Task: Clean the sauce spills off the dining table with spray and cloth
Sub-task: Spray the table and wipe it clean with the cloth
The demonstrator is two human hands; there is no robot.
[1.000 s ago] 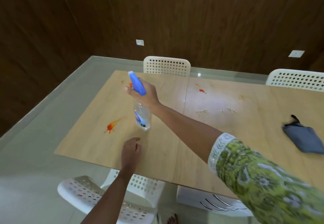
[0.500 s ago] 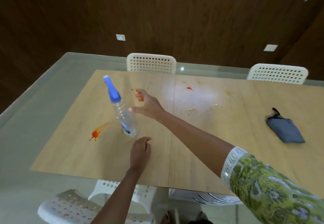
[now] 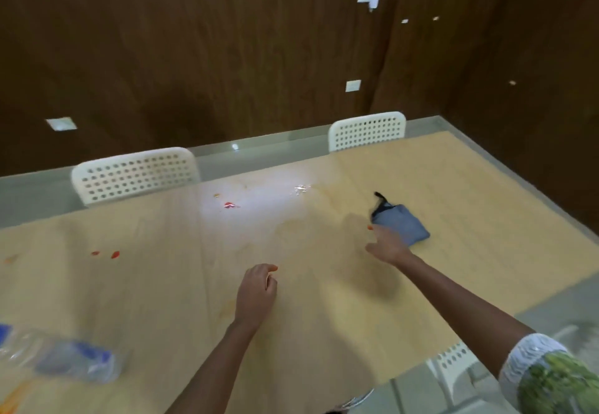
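Reaching my right hand (image 3: 387, 245), fingers spread and empty, to the blue cloth (image 3: 402, 224) lying just beside it on the surface (image 3: 324, 316); my left hand (image 3: 256, 293) rests loosely curled, holding nothing, the spray bottle (image 3: 61, 360) lying at left near red sauce spills (image 3: 114, 254).

Right hand (image 3: 387, 245) stretched over the wooden worktop (image 3: 162, 284), fingers spread, at the near-left edge of a crumpled blue-grey cloth (image 3: 402, 224); contact hard to judge. Left hand (image 3: 257, 293) loosely curled, empty, low over the worktop's middle. Clear spray bottle (image 3: 61, 357) with blue label at lower left, blurred, seemingly tipped on its side. Red sauce spots (image 3: 229, 205) near the far edge, two more (image 3: 115, 254) at left, an orange smear (image 3: 13, 397) in the near-left corner. Two white perforated chairs (image 3: 136, 173) behind.
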